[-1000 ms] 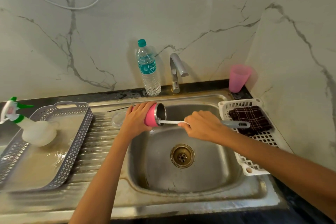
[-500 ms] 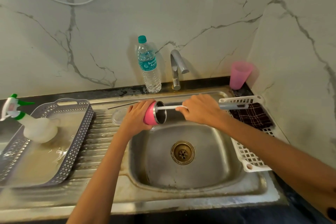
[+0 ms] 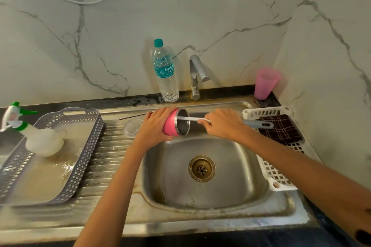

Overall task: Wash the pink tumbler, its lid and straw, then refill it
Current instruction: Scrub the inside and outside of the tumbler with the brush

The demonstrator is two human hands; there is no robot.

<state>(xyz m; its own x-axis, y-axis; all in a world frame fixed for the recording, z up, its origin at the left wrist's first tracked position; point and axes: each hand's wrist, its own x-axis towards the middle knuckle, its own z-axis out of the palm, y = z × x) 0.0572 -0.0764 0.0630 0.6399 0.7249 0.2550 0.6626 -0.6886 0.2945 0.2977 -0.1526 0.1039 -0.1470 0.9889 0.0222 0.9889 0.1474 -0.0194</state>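
Gripping pink steel-lined tumbler (image 3: 170, 125), hands work a thin brush (image 3: 257, 124).

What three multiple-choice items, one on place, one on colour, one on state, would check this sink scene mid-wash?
1. Where is the lid? A) on the drainboard B) in the sink C) in the white basket
2. What colour is the bottle cap? A) red B) teal C) white
3. How is the tumbler held? A) upright B) upside down C) on its side

Answers: 1 A, it lies on the ribs beside the left hand; 2 B, the cap on top is teal; 3 C, its mouth faces the right hand, brush inside.
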